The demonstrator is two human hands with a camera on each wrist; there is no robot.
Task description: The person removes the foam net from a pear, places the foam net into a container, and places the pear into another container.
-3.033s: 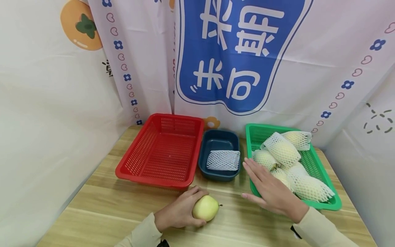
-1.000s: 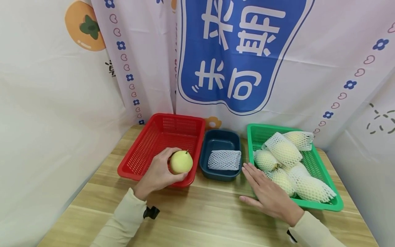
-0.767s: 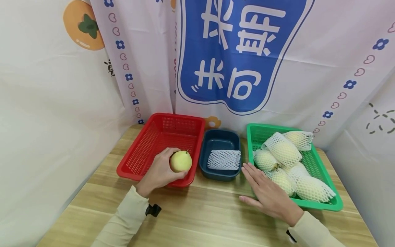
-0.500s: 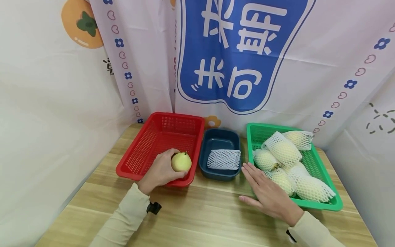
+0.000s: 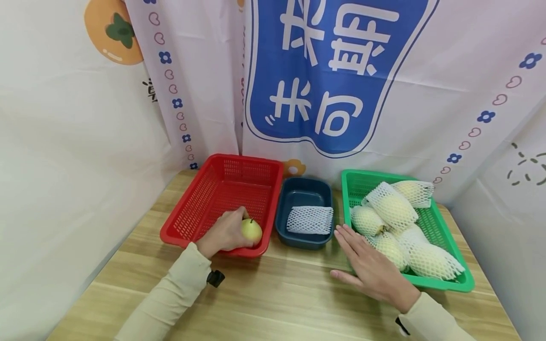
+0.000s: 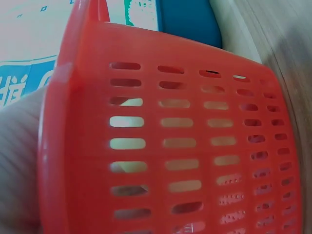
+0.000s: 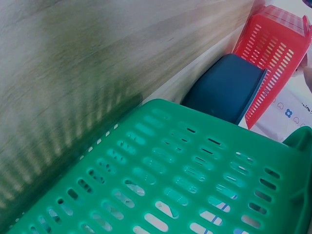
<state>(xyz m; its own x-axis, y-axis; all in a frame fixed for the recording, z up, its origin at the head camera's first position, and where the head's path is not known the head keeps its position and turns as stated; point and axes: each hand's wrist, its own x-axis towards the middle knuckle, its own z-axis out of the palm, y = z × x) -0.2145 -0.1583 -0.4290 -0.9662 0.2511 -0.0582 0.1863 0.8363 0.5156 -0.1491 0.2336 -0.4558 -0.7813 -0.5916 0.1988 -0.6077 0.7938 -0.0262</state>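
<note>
My left hand [image 5: 228, 230] reaches over the front rim of the red basket [image 5: 172, 237] and grips a yellow-green pear [image 5: 251, 230], stem upward, low in the basket's front right corner. In the left wrist view the basket's slotted wall [image 6: 151, 151] hides most of the pear and fingers. My right hand [image 5: 371, 265], fingers straight, lies along the front left side of the green basket [image 5: 452, 282]. That basket holds several pears in white foam nets [image 5: 391, 210]. The right wrist view shows the green basket's slotted side [image 7: 161, 165] up close.
Between the baskets stands a dark blue tub [image 5: 304, 189] with a flattened white foam net [image 5: 309, 220] in it. All of them stand on a wooden table [image 5: 273, 303]. A printed curtain [image 5: 204, 85] hangs right behind the containers.
My left hand has carried the pear from the table into the red basket, and lowered it further in the last half second. My right hand stays beside the green basket.
</note>
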